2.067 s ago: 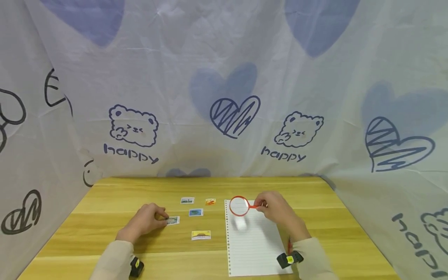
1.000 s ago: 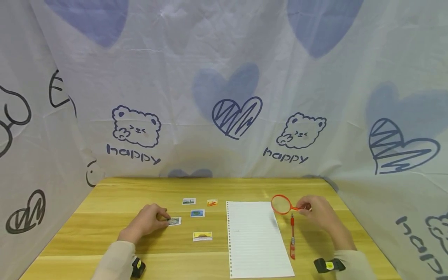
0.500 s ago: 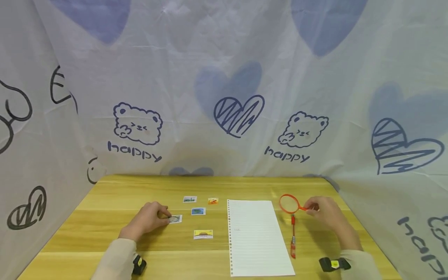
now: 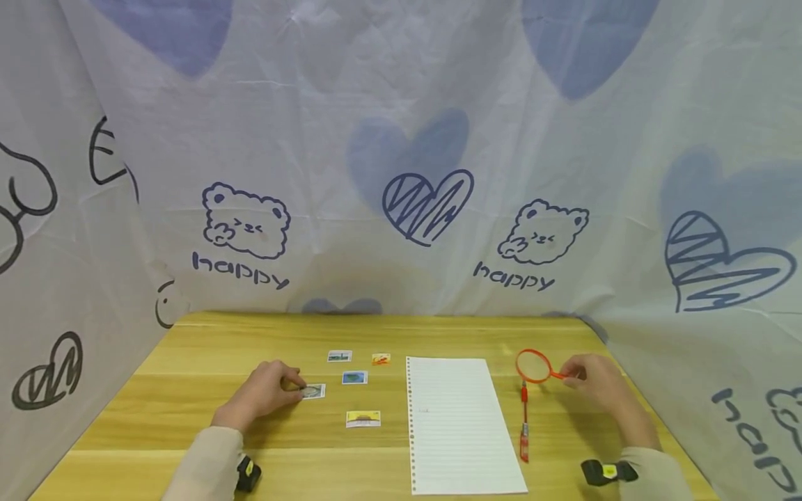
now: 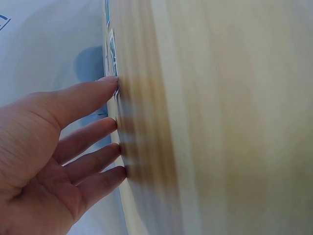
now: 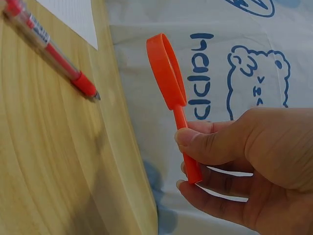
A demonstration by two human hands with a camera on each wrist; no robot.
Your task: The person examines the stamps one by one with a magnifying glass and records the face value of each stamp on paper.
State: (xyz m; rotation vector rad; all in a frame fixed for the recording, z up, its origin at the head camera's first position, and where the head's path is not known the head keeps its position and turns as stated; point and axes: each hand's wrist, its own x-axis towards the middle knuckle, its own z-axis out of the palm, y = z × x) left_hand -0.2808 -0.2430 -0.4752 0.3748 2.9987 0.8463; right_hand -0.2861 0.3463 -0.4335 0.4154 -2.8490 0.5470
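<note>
At the left of the table, my left hand (image 4: 266, 395) has thumb and index finger together at the left end of a greenish postage stamp (image 4: 315, 391), pinching it low at the table top. In the left wrist view the thumb (image 5: 90, 98) meets that stamp's end, and the other fingertips reach down to the wood. My right hand (image 4: 598, 383) holds a magnifying glass (image 4: 533, 366) with a red-orange rim by its handle, between thumb and fingers. In the right wrist view the magnifying glass (image 6: 164, 71) is edge-on, raised off the table.
Several more stamps lie nearby: a blue one (image 4: 354, 377), a yellow one (image 4: 363, 419), a small orange one (image 4: 381, 359) and a green-white one (image 4: 340, 356). A lined sheet (image 4: 464, 431) lies centre-right, with a red pen (image 4: 524, 424) beside it. Printed cloth (image 4: 338, 139) surrounds the table.
My right hand has carried the magnifying glass rightward from over the lined sheet, past its edge and beyond the pen, uncovering the pen. The left hand stays at the same stamp.
</note>
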